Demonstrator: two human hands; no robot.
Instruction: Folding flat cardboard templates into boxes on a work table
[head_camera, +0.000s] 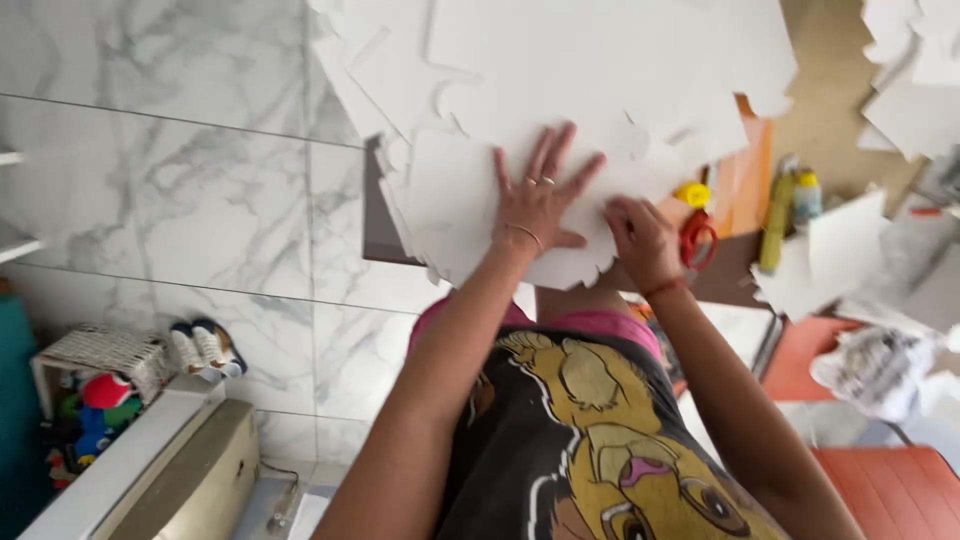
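Note:
My left hand (538, 197) lies flat with its fingers spread on a white cut-out sheet (470, 215) whose edges are wavy. Rings show on two fingers and a thin bracelet on the wrist. My right hand (643, 240) is curled at the sheet's right edge, pinching it. A pair of red-handled scissors (697, 238) sits just right of that hand, touching or almost touching it. More white cut sheets (580, 60) are piled beyond the hands.
A yellow glue bottle (777, 220) and a smaller bottle (806, 196) stand to the right, near an orange sheet (750, 180) and scattered white scraps (845, 245). Marble floor tiles (200, 190) lie to the left, with a basket of toys (95, 385). An orange mat (890, 490) is at the lower right.

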